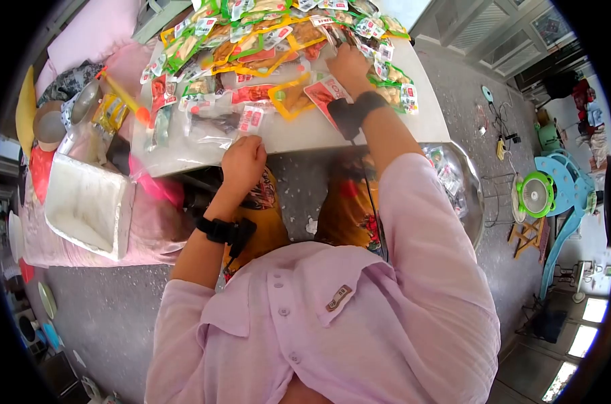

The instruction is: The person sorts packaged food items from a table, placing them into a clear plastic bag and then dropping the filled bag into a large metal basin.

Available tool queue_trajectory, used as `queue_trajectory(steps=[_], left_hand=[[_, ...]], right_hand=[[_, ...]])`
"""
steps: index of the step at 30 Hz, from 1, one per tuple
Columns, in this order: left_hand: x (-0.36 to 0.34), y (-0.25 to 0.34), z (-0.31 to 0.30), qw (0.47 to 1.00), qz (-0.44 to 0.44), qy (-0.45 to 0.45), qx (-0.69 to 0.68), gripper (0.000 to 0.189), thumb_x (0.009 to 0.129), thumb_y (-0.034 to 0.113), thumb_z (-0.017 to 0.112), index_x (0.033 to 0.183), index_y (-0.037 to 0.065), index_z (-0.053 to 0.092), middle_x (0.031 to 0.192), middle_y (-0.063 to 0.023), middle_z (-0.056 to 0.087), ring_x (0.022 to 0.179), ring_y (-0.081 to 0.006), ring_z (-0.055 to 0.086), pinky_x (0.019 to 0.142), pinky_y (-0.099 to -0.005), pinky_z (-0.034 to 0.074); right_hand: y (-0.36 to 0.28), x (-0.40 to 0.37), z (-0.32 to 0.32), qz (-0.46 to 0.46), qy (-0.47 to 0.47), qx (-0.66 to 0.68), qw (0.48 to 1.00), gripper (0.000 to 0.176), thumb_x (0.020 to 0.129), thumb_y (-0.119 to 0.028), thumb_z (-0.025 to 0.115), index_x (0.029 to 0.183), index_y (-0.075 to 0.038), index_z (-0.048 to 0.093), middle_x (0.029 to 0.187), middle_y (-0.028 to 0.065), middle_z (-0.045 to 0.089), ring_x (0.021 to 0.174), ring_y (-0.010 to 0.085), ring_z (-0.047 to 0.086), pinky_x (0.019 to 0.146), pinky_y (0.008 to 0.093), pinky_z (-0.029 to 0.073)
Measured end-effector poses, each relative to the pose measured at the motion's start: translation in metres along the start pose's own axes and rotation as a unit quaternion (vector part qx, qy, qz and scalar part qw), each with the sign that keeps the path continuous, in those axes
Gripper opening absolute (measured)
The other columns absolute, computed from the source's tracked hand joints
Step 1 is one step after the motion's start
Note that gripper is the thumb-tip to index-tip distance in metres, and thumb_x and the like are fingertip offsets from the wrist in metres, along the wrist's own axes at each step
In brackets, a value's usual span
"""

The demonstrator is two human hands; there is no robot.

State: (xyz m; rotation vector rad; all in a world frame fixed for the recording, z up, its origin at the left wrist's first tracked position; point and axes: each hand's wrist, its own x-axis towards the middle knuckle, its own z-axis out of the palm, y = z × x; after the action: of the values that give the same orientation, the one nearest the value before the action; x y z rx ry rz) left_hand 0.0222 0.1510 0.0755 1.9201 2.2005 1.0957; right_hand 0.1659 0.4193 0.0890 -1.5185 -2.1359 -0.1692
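Note:
My left hand (pixel 245 161) is closed at the front edge of the white table, its fingers on the near edge of a clear plastic bag (pixel 214 126) with a red-and-white label. Further away, my right hand (pixel 350 69) reaches into a heap of sealed food packets (pixel 255 50), fingers curled on a packet with a red-and-white top (pixel 327 24). Its fingertips are partly hidden among the packets. Below that wrist lies a red-and-white packet (pixel 327 99), beside a yellow-edged packet (pixel 292 96). Each wrist wears a black strap with a small device.
A white foam box (pixel 90 205) stands on pink cloth at the left, near metal bowls (pixel 85 101). A round metal basin (pixel 472 182) with clear packets sits under the table's right side. On the floor further right are a green fan (pixel 537 194) and a blue slide (pixel 564 219).

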Motion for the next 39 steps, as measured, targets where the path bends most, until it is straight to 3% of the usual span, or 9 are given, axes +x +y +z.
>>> queue_trajectory(steps=[13,15,17,19,22,32,34,36,39], left_hand=[[0.001,-0.004,0.003,1.000,0.016,0.007,0.008,0.008,0.069,0.011,0.050,0.074,0.005,0.052,0.070,-0.0120,0.053,0.065,-0.0302,0.051,0.057,-0.0387,0.041],[0.001,-0.004,0.003,1.000,0.020,0.010,0.019,0.008,0.070,0.011,0.050,0.075,0.005,0.052,0.071,-0.0122,0.053,0.066,-0.0302,0.051,0.057,-0.0388,0.042],[0.000,-0.010,0.006,0.998,0.024,-0.021,0.051,0.010,0.070,0.012,0.049,0.077,0.006,0.051,0.073,-0.0123,0.054,0.068,-0.0302,0.052,0.058,-0.0385,0.042],[-0.001,-0.015,0.011,0.996,0.086,0.027,0.028,0.009,0.072,0.013,0.048,0.076,0.006,0.050,0.073,-0.0133,0.053,0.067,-0.0310,0.051,0.059,-0.0385,0.041],[0.001,-0.014,0.009,0.996,0.036,-0.051,0.061,0.013,0.073,0.015,0.046,0.078,0.004,0.052,0.075,-0.0145,0.053,0.069,-0.0319,0.051,0.060,-0.0377,0.040],[0.002,-0.009,0.007,0.994,-0.013,-0.084,0.066,0.021,0.074,0.018,0.046,0.086,0.003,0.053,0.083,-0.0154,0.055,0.076,-0.0306,0.052,0.068,-0.0349,0.041],[0.002,-0.008,0.008,0.994,-0.017,-0.096,0.058,0.020,0.074,0.018,0.046,0.087,0.003,0.053,0.082,-0.0151,0.055,0.075,-0.0304,0.052,0.067,-0.0350,0.041],[0.002,-0.009,0.007,0.993,-0.028,-0.103,0.055,0.020,0.074,0.018,0.046,0.087,0.004,0.052,0.080,-0.0148,0.054,0.074,-0.0302,0.052,0.066,-0.0351,0.041],[-0.001,-0.025,0.012,0.993,0.042,-0.095,0.056,0.019,0.074,0.019,0.048,0.085,0.004,0.050,0.078,-0.0137,0.053,0.072,-0.0309,0.052,0.064,-0.0370,0.041]], right_hand=[[0.024,0.031,-0.039,0.029,0.070,0.250,0.965,0.020,0.071,-0.017,0.047,0.083,-0.003,0.053,0.074,0.0161,0.057,0.069,0.0325,0.054,0.062,0.0387,0.044],[0.038,0.029,-0.060,0.131,-0.020,0.434,0.891,0.024,0.068,-0.017,0.052,0.087,-0.003,0.053,0.073,0.0156,0.057,0.067,0.0303,0.055,0.063,0.0348,0.044],[0.079,0.034,-0.059,-0.061,0.014,0.445,0.893,0.021,0.069,-0.015,0.053,0.086,-0.003,0.053,0.072,0.0127,0.057,0.064,0.0247,0.055,0.060,0.0316,0.045],[0.076,0.000,-0.126,0.167,-0.076,0.660,0.729,0.007,0.072,-0.006,0.050,0.075,-0.001,0.053,0.061,0.0062,0.052,0.053,0.0161,0.049,0.046,0.0267,0.039],[0.134,-0.048,-0.174,0.173,-0.100,0.675,0.710,0.012,0.075,-0.010,0.046,0.072,-0.001,0.054,0.057,0.0047,0.053,0.044,0.0139,0.049,0.041,0.0257,0.041],[0.307,-0.259,-0.227,0.420,-0.065,0.415,0.805,0.011,0.072,-0.009,0.051,0.078,0.000,0.055,0.068,0.0064,0.054,0.061,0.0154,0.053,0.054,0.0269,0.043],[0.342,-0.297,-0.205,0.236,-0.190,0.160,0.940,0.012,0.071,-0.009,0.051,0.077,0.000,0.055,0.068,0.0073,0.054,0.063,0.0159,0.053,0.056,0.0271,0.043],[0.379,-0.330,-0.187,-0.099,-0.221,-0.293,0.925,0.013,0.071,-0.010,0.049,0.077,-0.003,0.057,0.069,0.0103,0.056,0.066,0.0195,0.055,0.057,0.0294,0.044],[0.405,-0.351,-0.170,-0.004,-0.221,-0.446,0.867,0.022,0.075,-0.012,0.045,0.094,-0.002,0.050,0.073,0.0098,0.054,0.061,0.0191,0.053,0.051,0.0289,0.043]])
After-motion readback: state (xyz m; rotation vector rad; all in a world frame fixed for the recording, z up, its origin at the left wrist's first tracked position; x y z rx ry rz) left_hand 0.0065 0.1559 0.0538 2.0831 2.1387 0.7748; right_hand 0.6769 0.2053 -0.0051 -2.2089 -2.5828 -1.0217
